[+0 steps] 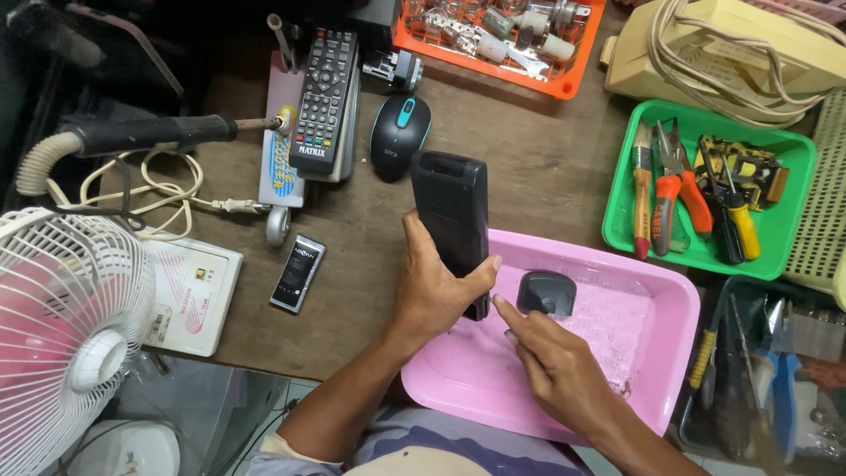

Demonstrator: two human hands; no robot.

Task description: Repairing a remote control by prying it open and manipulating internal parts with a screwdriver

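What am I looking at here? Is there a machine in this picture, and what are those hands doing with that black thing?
No machine is at work here: these are a person's two bare hands, seen from a camera worn on the head and looking down at a wooden workbench.

The left hand grips a long black casing, held upright over a pink plastic tub. The right hand points a finger at the casing's lower edge. A small dark part lies in the tub.

Around them lie a remote control, a black and blue computer mouse, a soldering iron, a flat battery, a white fan, a green tray of pliers and screwdrivers, and an orange tray of small parts.
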